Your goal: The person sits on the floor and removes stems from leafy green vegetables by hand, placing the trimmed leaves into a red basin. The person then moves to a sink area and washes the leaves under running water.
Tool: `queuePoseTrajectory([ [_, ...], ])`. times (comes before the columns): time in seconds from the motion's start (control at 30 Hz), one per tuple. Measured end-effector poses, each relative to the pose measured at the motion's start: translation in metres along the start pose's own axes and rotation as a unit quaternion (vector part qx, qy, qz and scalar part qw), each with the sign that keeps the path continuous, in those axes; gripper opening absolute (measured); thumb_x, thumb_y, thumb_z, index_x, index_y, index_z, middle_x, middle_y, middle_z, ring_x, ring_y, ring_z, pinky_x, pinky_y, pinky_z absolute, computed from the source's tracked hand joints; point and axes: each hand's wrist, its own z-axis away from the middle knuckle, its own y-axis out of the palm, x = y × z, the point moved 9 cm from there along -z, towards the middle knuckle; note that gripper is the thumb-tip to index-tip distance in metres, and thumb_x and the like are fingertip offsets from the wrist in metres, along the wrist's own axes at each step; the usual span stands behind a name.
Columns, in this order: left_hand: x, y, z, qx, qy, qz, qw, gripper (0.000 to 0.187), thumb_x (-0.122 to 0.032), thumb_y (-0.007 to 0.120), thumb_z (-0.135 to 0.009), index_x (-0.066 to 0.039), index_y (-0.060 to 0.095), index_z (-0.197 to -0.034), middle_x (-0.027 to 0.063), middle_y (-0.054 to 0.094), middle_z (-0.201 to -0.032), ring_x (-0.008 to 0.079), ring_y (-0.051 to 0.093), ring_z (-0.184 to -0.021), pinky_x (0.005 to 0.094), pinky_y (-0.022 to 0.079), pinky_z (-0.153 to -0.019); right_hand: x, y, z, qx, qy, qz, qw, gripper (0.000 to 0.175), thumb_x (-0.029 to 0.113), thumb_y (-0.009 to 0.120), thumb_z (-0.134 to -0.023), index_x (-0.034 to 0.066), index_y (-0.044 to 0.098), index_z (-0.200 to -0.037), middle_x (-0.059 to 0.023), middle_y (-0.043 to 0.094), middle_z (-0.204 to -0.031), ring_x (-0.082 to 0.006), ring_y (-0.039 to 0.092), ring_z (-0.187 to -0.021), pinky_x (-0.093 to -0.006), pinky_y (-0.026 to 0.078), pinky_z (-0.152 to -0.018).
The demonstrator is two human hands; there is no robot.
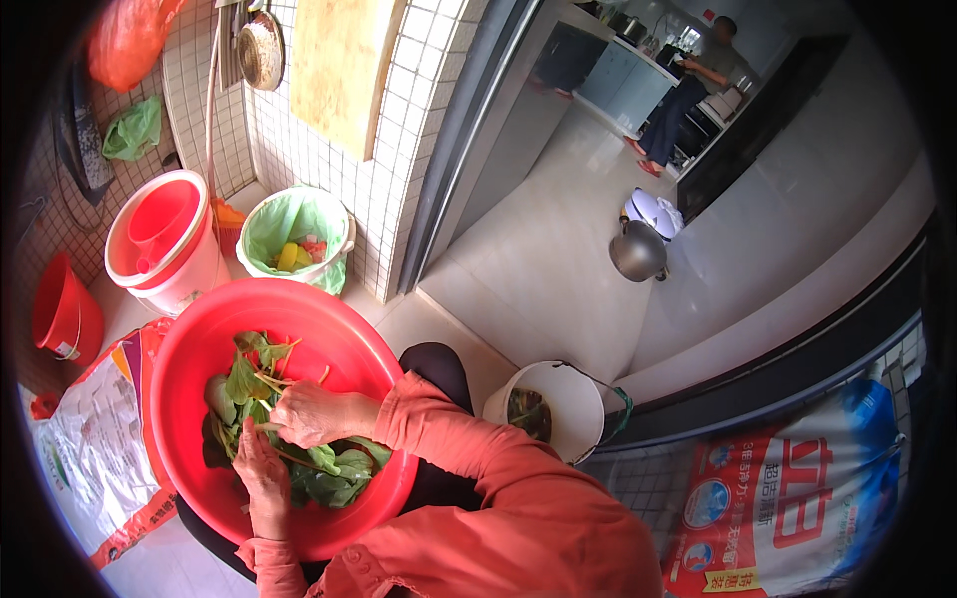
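Note:
A large red plastic basin (351,336) rests at my knees, with leafy green vegetables (348,475) spread over its bottom. Both my hands work inside it, close together near its middle. Between them runs a pale green stem (267,427). My right hand (318,415) is closed around one part of the stem, its knuckles upward. From the left, the fingertips of my left hand (260,463) pinch the stem's other part. More leaves and thin stems (250,374) stick out just beyond my right hand. The palms and parts of the fingers are hidden.
A white bucket (579,396) holding dark leaves stands right of my knee. Beyond the basin are a lined waste bin (295,224), a white bucket with red insert (187,276) and a red bucket (71,314). A pot (639,252) sits on the floor; a person (691,90) is further back.

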Motion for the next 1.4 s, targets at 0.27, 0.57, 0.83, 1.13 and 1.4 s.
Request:
queuePoseTrajectory([
  [0.27, -0.012, 0.004, 0.004, 0.025, 0.013, -0.082, 0.996, 0.032, 0.007, 0.045, -0.086, 0.009, 0.046, -0.118, 0.0234, 0.057, -0.08, 0.0393, 0.058, -0.065, 0.0427, 0.048, -0.055, -0.004, 0.005, -0.002, 0.082, 0.033, -0.181, 0.98, 0.021, 0.017, 0.059, -0.062, -0.0028, 0.057, -0.054, -0.0205, 0.052, -0.051, -0.0333, 0.053, -0.047, -0.0424, 0.04, -0.048],
  [0.57, 0.064, -0.026, 0.017, -0.137, -0.321, 0.242, 0.905, 0.017, -0.014, 0.049, -0.096, -0.002, 0.059, -0.102, -0.0018, 0.054, -0.073, 0.0037, 0.044, -0.06, 0.0171, 0.034, -0.052, -0.024, -0.01, -0.003, 0.009, 0.12, -0.298, 0.947, 0.023, 0.014, 0.06, -0.076, -0.0045, 0.052, -0.064, -0.0161, 0.047, -0.052, -0.0196, 0.049, -0.048, -0.037, 0.038, -0.049],
  [0.83, 0.058, -0.03, 0.012, -0.165, -0.408, 0.32, 0.839, 0.021, -0.019, 0.051, -0.095, -0.001, 0.06, -0.102, 0.0033, 0.061, -0.079, 0.0057, 0.05, -0.056, 0.0201, 0.041, -0.046, -0.015, -0.01, -0.006, -0.041, 0.079, -0.352, 0.932, 0.023, 0.009, 0.06, -0.077, -0.0048, 0.048, -0.063, -0.0124, 0.042, -0.052, -0.0154, 0.042, -0.049, -0.0342, 0.036, -0.049],
  [1.13, 0.026, -0.033, -0.009, -0.138, -0.281, 0.295, 0.903, 0.031, -0.015, 0.048, -0.096, 0.004, 0.055, -0.12, 0.0096, 0.057, -0.114, 0.0184, 0.052, -0.107, 0.0321, 0.041, -0.095, -0.011, -0.025, -0.001, -0.131, 0.07, -0.253, 0.956, 0.019, 0.011, 0.063, -0.076, -0.0019, 0.052, -0.068, -0.0148, 0.05, -0.058, -0.0276, 0.053, -0.053, -0.0377, 0.041, -0.051],
  [1.4, 0.014, -0.008, -0.001, 0.003, -0.298, 0.283, 0.912, 0.013, -0.01, 0.059, -0.089, 0.002, 0.059, -0.083, -0.003, 0.045, -0.068, 0.0051, 0.039, -0.064, 0.0191, 0.033, -0.058, 0.014, -0.017, 0.003, -0.108, 0.036, -0.217, 0.969, 0.02, 0.012, 0.069, -0.07, 0.0004, 0.053, -0.071, -0.0152, 0.055, -0.063, -0.0343, 0.059, -0.06, -0.0413, 0.045, -0.054],
])
